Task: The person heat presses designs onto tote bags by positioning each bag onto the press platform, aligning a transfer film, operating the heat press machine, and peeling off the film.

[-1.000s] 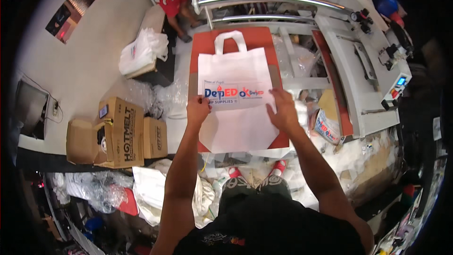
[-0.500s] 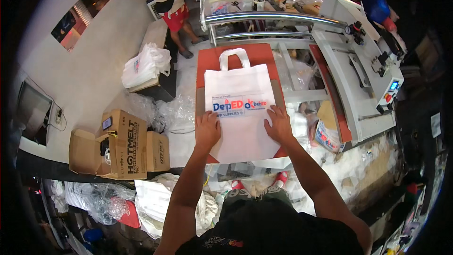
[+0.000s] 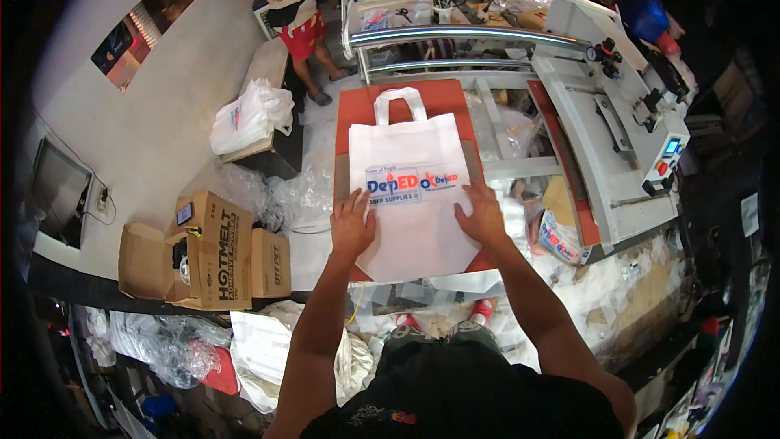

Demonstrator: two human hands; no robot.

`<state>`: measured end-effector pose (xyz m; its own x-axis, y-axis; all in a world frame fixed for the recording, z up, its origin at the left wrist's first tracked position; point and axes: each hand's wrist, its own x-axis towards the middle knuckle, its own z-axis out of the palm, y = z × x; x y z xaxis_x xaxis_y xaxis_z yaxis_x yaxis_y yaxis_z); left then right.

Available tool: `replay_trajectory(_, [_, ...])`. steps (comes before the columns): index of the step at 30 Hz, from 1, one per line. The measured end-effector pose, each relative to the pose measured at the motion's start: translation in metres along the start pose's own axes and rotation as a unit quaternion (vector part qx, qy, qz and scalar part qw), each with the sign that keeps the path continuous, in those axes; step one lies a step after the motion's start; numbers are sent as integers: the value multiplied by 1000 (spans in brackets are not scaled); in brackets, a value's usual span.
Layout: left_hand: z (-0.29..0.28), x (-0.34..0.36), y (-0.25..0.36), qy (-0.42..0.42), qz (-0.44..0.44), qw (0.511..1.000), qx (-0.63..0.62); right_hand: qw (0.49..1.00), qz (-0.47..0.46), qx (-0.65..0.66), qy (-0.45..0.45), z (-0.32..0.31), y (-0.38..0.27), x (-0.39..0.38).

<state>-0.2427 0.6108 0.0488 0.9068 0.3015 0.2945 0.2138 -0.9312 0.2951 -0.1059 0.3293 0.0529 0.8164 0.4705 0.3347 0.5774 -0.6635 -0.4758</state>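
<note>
A white cloth tote bag [image 3: 406, 236] lies flat on the red-orange platen [image 3: 443, 96] of a heat press, its loop handle pointing away from me. A blue and red printed design [image 3: 414, 184] crosses its middle. My left hand [image 3: 353, 223] rests on the bag's left edge beside the print, fingers spread. On the opposite edge, my right hand [image 3: 481, 213] lies with fingers apart, just right of the print. Neither hand grips anything.
The heat press frame [image 3: 479, 32] and its control box [image 3: 668, 154] stand beyond and to the right. White bags [image 3: 252, 118] are stacked on a bench at left. Cardboard boxes [image 3: 231, 252] sit nearer. A person [image 3: 284, 0] stands at the far left. Printed sheets [image 3: 559, 236] lie right.
Both hands stay on the bag's edges, with the left fingers slightly more spread. The view has shifted a little. The other person's arm has reached farther right.
</note>
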Motion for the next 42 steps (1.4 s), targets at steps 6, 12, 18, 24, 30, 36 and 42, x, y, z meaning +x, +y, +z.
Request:
replay_trajectory(6, [-4, -61, -62, 182, -96, 969, -133, 973, -30, -77, 214, -141, 79, -29])
replay_trajectory(12, [4, -202, -142, 144, -207, 968, -3, 881, 181, -357, 252, -295, 229, -74])
replay_trajectory(18, [20, -304, -149, 71, -265, 958, -79, 907, 142, -379, 117, -329, 294, -61])
replay_trajectory(24, [36, -384, -136, -20, -287, 956, -57, 915, 227, -314, 109, -318, 281, -41])
replay_trajectory(30, [58, -427, -89, -94, -378, 917, -86, 954, 69, -253, 145, -279, 203, -51])
replay_trajectory(36, [75, -423, -23, -163, -389, 900, -111, 988, -144, -62, 11, -279, 134, -45])
replay_trajectory(42, [93, -445, 48, -119, -400, 903, -103, 988, -142, 21, -61, -236, 90, -34])
